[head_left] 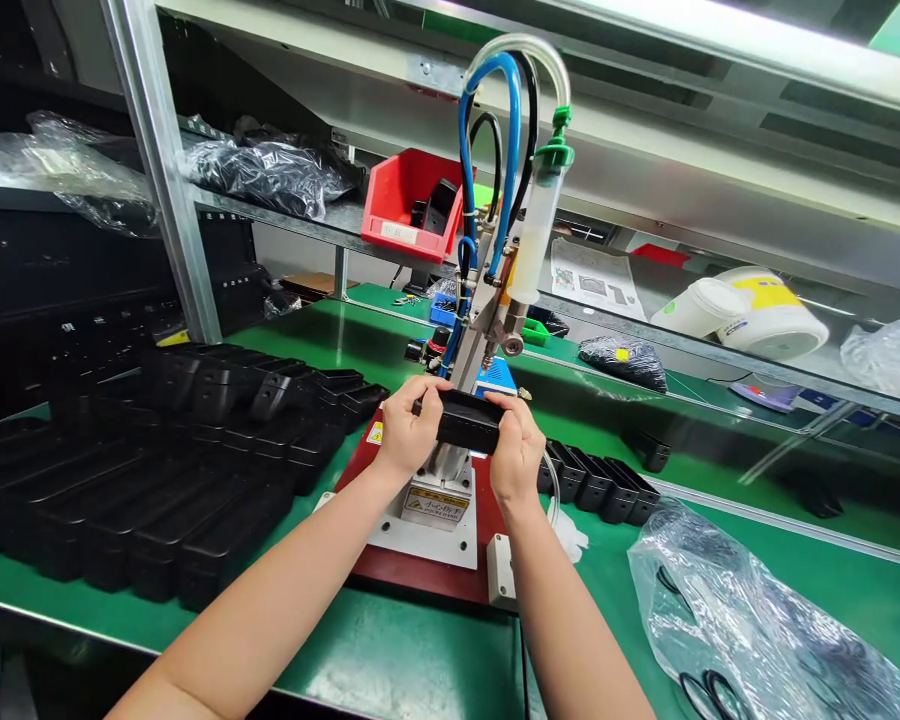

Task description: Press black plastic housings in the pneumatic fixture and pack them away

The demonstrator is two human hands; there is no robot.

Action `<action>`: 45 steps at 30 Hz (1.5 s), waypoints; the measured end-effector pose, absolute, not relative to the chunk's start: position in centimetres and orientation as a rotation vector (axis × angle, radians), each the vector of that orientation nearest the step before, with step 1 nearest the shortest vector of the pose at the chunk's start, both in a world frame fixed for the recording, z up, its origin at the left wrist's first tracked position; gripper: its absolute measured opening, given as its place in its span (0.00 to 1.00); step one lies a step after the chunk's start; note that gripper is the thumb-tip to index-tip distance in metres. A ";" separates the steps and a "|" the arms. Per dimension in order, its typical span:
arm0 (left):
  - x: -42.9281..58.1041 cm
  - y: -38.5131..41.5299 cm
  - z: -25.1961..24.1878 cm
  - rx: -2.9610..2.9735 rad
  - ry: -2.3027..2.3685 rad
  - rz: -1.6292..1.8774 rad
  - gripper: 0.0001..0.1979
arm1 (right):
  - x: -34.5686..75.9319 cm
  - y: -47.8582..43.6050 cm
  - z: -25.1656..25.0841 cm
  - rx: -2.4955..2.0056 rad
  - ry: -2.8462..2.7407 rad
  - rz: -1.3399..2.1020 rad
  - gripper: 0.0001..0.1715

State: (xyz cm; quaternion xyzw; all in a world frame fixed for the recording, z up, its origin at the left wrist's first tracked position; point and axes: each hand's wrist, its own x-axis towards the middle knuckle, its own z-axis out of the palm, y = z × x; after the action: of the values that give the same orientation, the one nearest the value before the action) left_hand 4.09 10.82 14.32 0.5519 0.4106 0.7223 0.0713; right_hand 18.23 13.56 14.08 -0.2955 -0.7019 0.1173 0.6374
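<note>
Between both hands is a black plastic housing (468, 422), held up in front of a bench-top dispensing machine (461, 355). My left hand (412, 425) is closed on its left end, and my right hand (517, 445) grips the right end. Above the housing, the machine carries a clear syringe (536, 230) with a green cap, along with blue and black hoses. A metal base plate (429, 535) with a warning label stands below, on a dark red board (397, 570). The fingers hide both ends of the housing.
Many similar black housings (120, 500) lie in rows at left. A shorter row of small black housings (600, 485) stands at right. A clear plastic bag (750, 600) with black rings lies at front right. On the shelf are a red bin (409, 205) and white tubs (772, 315).
</note>
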 end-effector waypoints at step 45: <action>3.7 10.6 13.8 1.685 1.471 1.966 0.16 | 19.1 14.4 15.5 -0.816 -1.787 0.355 0.21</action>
State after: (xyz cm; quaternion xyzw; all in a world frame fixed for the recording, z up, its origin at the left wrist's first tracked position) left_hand 3.69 10.56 13.82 0.5641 0.4923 0.6579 0.0817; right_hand 19.06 14.35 15.51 -0.3436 -0.7525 0.1494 0.5417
